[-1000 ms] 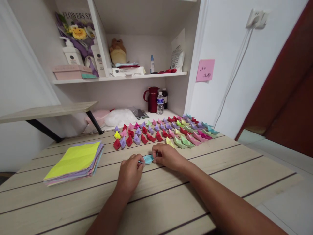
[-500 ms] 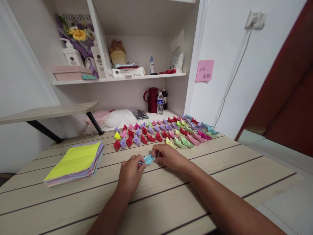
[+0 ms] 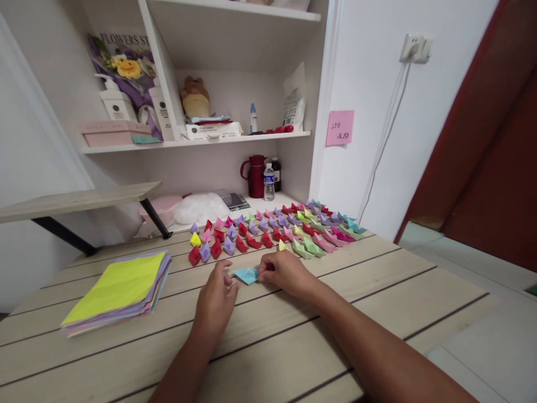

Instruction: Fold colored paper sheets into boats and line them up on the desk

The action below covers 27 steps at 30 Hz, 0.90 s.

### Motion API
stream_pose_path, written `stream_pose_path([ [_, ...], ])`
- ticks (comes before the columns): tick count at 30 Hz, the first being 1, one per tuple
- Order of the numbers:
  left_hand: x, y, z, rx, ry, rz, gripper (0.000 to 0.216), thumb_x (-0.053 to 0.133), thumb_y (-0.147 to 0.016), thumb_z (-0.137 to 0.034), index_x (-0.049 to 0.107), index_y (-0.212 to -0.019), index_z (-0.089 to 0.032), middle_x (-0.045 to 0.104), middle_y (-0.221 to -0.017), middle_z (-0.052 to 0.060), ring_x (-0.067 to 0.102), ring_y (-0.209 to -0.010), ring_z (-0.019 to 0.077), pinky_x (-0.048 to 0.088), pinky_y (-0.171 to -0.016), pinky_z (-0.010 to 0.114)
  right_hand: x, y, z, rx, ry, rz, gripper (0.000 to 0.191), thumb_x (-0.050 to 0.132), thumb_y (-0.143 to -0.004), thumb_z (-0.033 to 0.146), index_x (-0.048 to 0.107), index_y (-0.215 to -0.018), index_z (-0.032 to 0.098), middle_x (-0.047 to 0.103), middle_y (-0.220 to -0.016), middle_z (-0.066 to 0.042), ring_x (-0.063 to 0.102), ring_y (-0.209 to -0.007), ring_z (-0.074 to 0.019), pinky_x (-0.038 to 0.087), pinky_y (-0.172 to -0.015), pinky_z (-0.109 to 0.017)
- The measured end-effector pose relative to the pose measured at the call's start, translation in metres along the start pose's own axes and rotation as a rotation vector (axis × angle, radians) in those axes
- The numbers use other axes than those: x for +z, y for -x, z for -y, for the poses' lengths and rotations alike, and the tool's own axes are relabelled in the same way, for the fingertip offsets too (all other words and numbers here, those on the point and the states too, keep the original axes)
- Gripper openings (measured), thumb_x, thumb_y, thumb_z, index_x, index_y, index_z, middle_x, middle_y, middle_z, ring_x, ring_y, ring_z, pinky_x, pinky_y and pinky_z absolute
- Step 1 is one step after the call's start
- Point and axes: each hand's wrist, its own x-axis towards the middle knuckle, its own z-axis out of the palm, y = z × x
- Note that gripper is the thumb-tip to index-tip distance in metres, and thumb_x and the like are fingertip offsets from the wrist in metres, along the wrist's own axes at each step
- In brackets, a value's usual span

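Observation:
A light blue folded paper is pinched at its right end by my right hand. My left hand is just left of the paper, fingers apart, with a small gap between fingertips and paper. Beyond my hands, rows of small folded paper boats in red, purple, pink, green, yellow and blue cover the far part of the wooden table. To the left lies a stack of coloured paper sheets with a yellow sheet on top.
A raised wooden shelf on black legs stands at the table's left. Behind the boats are a red jug, a water bottle and a white plastic bag. A pink note is stuck on the wall.
My left hand has let go of the blue paper and its fingers have spread. My right hand now holds the paper's right end. The whole view has shifted slightly.

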Motion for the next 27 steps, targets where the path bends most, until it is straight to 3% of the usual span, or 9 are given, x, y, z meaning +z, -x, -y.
stream_pose_path([
  [5, 0.002, -0.002, 0.001, -0.051, 0.042, -0.034, 0.051, 0.053, -0.082, -0.028, 0.038, -0.13, -0.023, 0.053, -0.086, -0.003, 0.055, -0.063, 0.0138, 0.041, -0.063, 0.026, -0.002, 0.004, 0.002, -0.021, -0.002, 0.029, 0.006, 0.075, -0.072, 0.018, 0.072, -0.076, 0.021, 0.068, -0.067, 0.003, 0.058, -0.063, -0.0124, 0.032, -0.055, -0.022],
  [14, -0.001, -0.001, -0.001, -0.088, 0.018, -0.058, 0.046, 0.042, -0.084, -0.014, 0.042, -0.129, -0.021, 0.055, -0.083, -0.001, 0.052, -0.06, 0.0136, 0.039, -0.062, 0.025, -0.005, 0.007, 0.001, -0.071, 0.024, 0.009, 0.046, 0.066, -0.07, 0.005, 0.061, -0.11, 0.027, 0.057, -0.077, 0.005, 0.051, -0.069, -0.0126, 0.032, -0.06, -0.021],
  [17, -0.002, -0.001, -0.002, -0.09, 0.001, -0.059, 0.04, 0.042, -0.085, -0.016, 0.046, -0.125, -0.02, 0.056, -0.079, -0.001, 0.052, -0.06, 0.0145, 0.038, -0.062, 0.025, -0.004, 0.007, -0.004, -0.062, 0.035, 0.039, 0.04, 0.07, -0.066, 0.007, 0.063, -0.101, 0.025, 0.059, -0.083, 0.004, 0.052, -0.071, -0.013, 0.032, -0.06, -0.022],
  [27, 0.001, -0.002, 0.002, -0.073, -0.025, -0.058, 0.022, 0.047, -0.085, -0.016, 0.052, -0.106, -0.022, 0.059, -0.077, -0.001, 0.057, -0.066, 0.015, 0.039, -0.063, 0.024, 0.0, 0.006, -0.004, -0.019, 0.018, 0.119, 0.017, 0.073, -0.069, 0.015, 0.064, -0.082, 0.022, 0.062, -0.07, 0.005, 0.053, -0.063, -0.0119, 0.031, -0.056, -0.021],
])
